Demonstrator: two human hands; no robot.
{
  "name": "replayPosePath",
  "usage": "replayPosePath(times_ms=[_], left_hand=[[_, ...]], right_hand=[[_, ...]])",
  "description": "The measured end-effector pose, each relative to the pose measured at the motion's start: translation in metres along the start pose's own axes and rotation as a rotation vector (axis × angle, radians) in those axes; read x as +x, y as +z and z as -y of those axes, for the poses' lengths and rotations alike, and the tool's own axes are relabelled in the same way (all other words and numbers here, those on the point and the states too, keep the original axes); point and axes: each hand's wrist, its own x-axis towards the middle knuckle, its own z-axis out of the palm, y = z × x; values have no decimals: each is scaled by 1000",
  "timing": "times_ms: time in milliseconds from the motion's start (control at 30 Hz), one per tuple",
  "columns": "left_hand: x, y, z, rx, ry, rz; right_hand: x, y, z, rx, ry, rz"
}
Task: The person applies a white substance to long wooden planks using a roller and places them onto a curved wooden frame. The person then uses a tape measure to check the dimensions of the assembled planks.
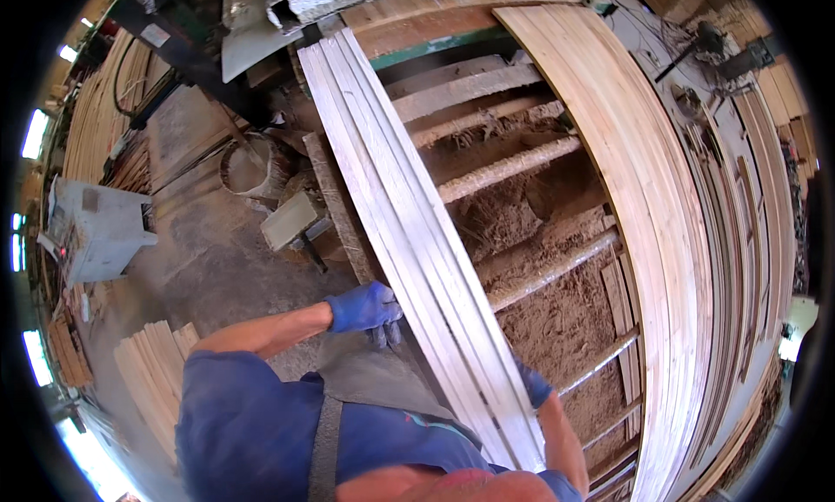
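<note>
A long stack of pale boards point(409, 210) runs from the far side toward my body, with narrow gaps between its strips. My left hand point(365, 307), in a blue glove with greyish fingers, is curled against the left edge of these boards. On their opposite edge is my right hand point(532, 384), also in a blue glove; the boards hide its fingers. Beneath and to the right of the boards are the metal rollers point(552, 271) of a dusty frame.
A wide panel of joined wooden boards point(644, 197) lies along the frame's right side. Sawdust point(557, 328) is heaped under the rollers. At left stand a grey machine box point(104, 228), a round bucket point(252, 167) and a stack of short boards point(152, 371).
</note>
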Motion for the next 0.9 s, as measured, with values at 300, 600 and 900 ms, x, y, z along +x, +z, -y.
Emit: replayPosePath(times_ms=[300,600,900], left_hand=[[104,-7,-72,479,148,117],[114,-24,-36,164,119,14],[146,-28,-33,-448,241,65]], right_hand=[[-124,-107,140,96,-839,-746],[-151,134,8,-171,-329,-138],[-43,132,-72,1174,-905,-473]])
